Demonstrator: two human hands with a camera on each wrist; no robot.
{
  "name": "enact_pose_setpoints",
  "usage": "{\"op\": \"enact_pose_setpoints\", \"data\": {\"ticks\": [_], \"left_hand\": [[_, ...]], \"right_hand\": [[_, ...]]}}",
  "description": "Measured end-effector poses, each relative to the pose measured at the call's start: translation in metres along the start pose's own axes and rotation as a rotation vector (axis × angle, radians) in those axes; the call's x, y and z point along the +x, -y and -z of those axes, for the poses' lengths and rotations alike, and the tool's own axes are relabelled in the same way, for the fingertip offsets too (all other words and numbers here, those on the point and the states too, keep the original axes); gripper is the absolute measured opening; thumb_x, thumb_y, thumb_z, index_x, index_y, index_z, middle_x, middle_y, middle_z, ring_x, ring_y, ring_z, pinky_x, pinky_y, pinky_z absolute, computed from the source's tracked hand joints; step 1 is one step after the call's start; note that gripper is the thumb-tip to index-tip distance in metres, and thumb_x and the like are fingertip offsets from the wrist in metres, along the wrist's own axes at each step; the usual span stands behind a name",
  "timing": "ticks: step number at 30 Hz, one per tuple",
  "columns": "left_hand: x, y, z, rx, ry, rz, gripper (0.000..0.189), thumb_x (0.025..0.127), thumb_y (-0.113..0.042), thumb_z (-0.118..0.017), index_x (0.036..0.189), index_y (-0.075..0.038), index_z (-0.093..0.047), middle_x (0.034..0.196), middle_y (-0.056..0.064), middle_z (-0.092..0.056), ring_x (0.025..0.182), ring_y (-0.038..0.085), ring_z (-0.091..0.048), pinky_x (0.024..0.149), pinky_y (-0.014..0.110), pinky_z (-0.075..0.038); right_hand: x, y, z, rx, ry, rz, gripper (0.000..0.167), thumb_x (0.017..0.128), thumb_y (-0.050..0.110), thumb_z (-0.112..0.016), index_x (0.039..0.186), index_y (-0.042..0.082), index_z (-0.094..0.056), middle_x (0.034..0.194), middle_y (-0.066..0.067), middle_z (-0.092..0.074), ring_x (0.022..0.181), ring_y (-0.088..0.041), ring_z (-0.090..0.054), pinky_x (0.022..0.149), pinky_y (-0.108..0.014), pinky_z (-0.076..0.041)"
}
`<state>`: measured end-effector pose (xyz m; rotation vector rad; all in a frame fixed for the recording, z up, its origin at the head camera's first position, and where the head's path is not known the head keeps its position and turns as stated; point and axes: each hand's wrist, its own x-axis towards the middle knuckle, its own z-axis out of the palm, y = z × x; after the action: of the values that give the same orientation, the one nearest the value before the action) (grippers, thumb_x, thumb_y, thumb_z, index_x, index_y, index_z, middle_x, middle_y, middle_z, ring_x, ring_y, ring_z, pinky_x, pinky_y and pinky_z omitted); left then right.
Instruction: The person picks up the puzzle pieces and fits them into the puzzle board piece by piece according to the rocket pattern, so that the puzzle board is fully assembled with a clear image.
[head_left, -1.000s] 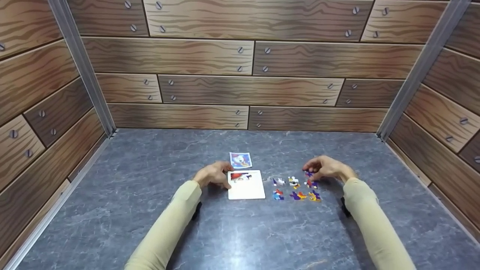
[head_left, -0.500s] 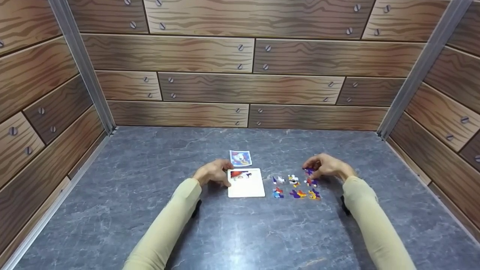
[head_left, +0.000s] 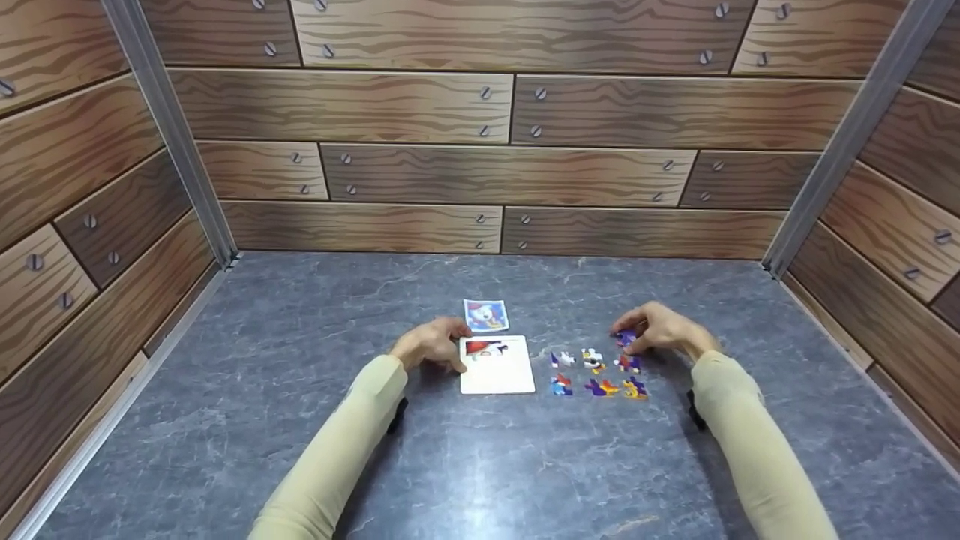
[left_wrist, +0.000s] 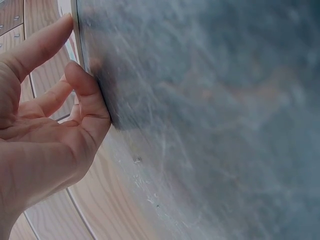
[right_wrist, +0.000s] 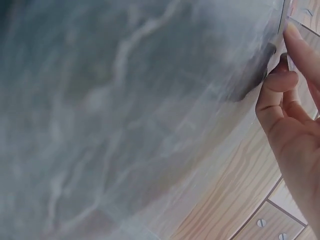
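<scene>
A white square puzzle tray (head_left: 496,375) lies on the table with a strip of red and white picture along its upper left part. My left hand (head_left: 433,343) rests at its left side, forefinger near the top corner and thumb on the edge. In the left wrist view, that hand (left_wrist: 55,130) has a fairly straight thumb and bent lower fingers on the tabletop. To the right, my right hand (head_left: 664,330) pinches a purple puzzle piece (head_left: 625,339) between thumb and fingers, low over the table. The right wrist view shows that hand (right_wrist: 295,120) mostly from the side.
Several loose jigsaw pieces lie between tray and right hand, among them a white one (head_left: 592,360), a red and purple one (head_left: 628,364) and a blue and red one (head_left: 561,385). A picture card (head_left: 486,316) lies just beyond the tray. Wood-patterned walls (head_left: 360,227) enclose the grey table.
The head view has shifted slightly. Both hands keep nearly the same places at the tray and the purple puzzle piece.
</scene>
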<state>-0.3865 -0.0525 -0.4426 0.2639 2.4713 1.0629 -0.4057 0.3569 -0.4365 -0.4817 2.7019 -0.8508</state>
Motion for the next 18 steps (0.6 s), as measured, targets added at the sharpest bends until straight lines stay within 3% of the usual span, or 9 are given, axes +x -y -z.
{"op": "enact_pose_setpoints", "data": {"ticks": [8,18], "left_hand": [[0.000,0.001,-0.001,0.027,0.005,0.001,0.054,0.076,-0.001,-0.080,0.126,-0.010,-0.059,0.131,0.012,-0.054,0.081,0.016,-0.055,0.065,0.023,-0.047],[0.000,-0.001,0.000,0.014,-0.013,-0.006,0.053,0.075,0.000,-0.080,0.124,-0.009,-0.061,0.126,0.012,-0.054,0.082,0.017,-0.056,0.065,0.024,-0.049]], "right_hand": [[-0.003,-0.001,-0.001,-0.003,-0.022,0.022,0.044,0.079,0.010,-0.079,0.121,0.004,-0.068,0.122,-0.020,-0.066,0.106,-0.030,-0.059,0.088,-0.032,-0.049],[0.001,0.017,-0.005,0.186,0.014,-0.030,0.039,0.087,0.008,-0.071,0.125,0.001,-0.065,0.126,-0.023,-0.062,0.096,-0.018,-0.062,0.080,-0.029,-0.055]]}}
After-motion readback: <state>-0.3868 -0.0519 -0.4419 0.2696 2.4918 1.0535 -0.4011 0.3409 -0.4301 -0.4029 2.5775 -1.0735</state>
